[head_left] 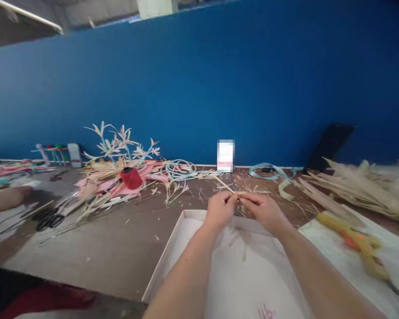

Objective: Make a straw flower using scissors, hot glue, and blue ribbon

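Observation:
Above the far edge of a shallow white box lid (168, 252), my left hand (221, 209) and my right hand (263, 212) meet with fingertips pinched. Between them they grip a thin pale stem (224, 183), which slants up and left toward the back of the table. Its lower end is hidden by my fingers. A few blurred pale scraps (244, 248) show in the lid below my hands.
Left are husk flowers (119, 144), a red spool (131, 178), coiled pale-blue cord (181, 169) and black scissors (49, 219). Right are a yellow glue gun (355, 241) and dried husks (369, 190). Another person's hand (11, 198) is at far left. A blue partition (199, 84) stands behind.

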Tool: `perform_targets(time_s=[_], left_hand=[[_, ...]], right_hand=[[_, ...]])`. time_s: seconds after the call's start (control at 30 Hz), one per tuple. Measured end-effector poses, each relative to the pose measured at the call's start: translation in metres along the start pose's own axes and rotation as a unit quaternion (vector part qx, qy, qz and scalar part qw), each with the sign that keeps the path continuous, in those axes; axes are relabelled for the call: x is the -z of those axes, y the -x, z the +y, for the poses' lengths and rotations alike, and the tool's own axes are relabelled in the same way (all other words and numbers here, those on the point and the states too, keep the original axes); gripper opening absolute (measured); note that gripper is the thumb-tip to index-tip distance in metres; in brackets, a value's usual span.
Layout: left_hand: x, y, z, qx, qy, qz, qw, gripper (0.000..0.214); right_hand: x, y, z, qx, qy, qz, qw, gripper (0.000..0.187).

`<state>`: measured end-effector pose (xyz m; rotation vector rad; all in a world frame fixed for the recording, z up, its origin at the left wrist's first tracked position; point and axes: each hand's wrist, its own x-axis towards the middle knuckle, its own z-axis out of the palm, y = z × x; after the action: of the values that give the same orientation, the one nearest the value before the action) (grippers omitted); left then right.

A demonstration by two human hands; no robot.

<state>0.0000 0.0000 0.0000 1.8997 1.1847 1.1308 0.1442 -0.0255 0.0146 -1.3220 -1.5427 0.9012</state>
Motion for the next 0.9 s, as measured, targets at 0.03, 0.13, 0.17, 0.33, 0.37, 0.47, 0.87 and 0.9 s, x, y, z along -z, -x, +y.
perform_targets(time_s=[0.03,0.13,0.17,0.33,0.37,0.47,0.87,0.9], left_hand=[[0.001,0.000,0.001,-0.008,-0.009,0.005,1.000,0.028],[0.005,0.002,0.004,-0.034,-0.026,0.022,0.999,0.026],[0.006,0.002,0.004,-0.045,-0.029,0.028,0.998,0.025],[0.006,0.004,0.007,-0.059,-0.022,0.054,0.997,0.023],[0.006,0.004,0.008,-0.055,-0.020,0.055,0.997,0.023],[0.003,0.005,0.008,-0.041,-0.008,0.056,0.998,0.023],[0.001,0.001,0.004,0.090,0.098,0.009,0.991,0.022],[0.001,0.001,0.004,0.098,0.097,0.016,0.990,0.022]], right_hand=[[0.000,0.000,0.000,0.002,0.007,-0.001,1.000,0.037],[-0.001,0.000,-0.002,0.039,0.043,0.013,0.998,0.034],[-0.002,0.000,-0.002,0.066,0.063,0.023,0.996,0.032],[-0.005,0.001,0.000,0.181,0.135,0.091,0.970,0.029],[-0.005,0.001,0.001,0.190,0.142,0.104,0.966,0.029],[-0.003,0.002,0.003,0.204,0.166,0.146,0.954,0.028],[0.015,-0.008,0.006,-0.020,-0.123,0.215,0.969,0.050],[0.014,-0.007,0.003,-0.033,-0.189,0.175,0.966,0.054]])
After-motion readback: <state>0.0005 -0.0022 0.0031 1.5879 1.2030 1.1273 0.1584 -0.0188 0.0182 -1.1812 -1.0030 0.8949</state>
